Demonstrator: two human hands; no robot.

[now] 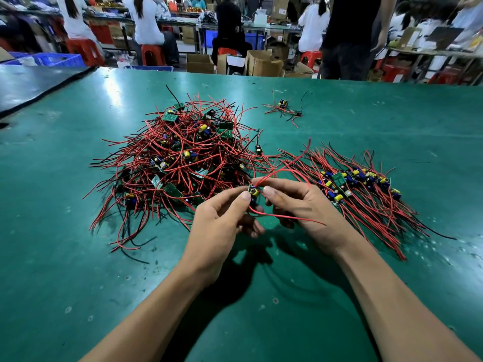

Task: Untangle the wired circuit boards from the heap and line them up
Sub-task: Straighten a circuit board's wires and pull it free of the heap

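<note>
Nearest, above the green desk, the left hand and right hand are drawn close together, both pinched on one small circuit board held just off the surface. Its red wires loop up over the right hand's fingers and trail out to the right below them. The upper loop runs back toward the heap just beyond on the left, so a quick pull could drag neighbouring boards along or strain a solder joint. To the right, the lined-up row lies close by; a trailing lead could catch in its wires and pull it crooked. Farther off, a small stray cluster sits well apart, out of harm.
</note>
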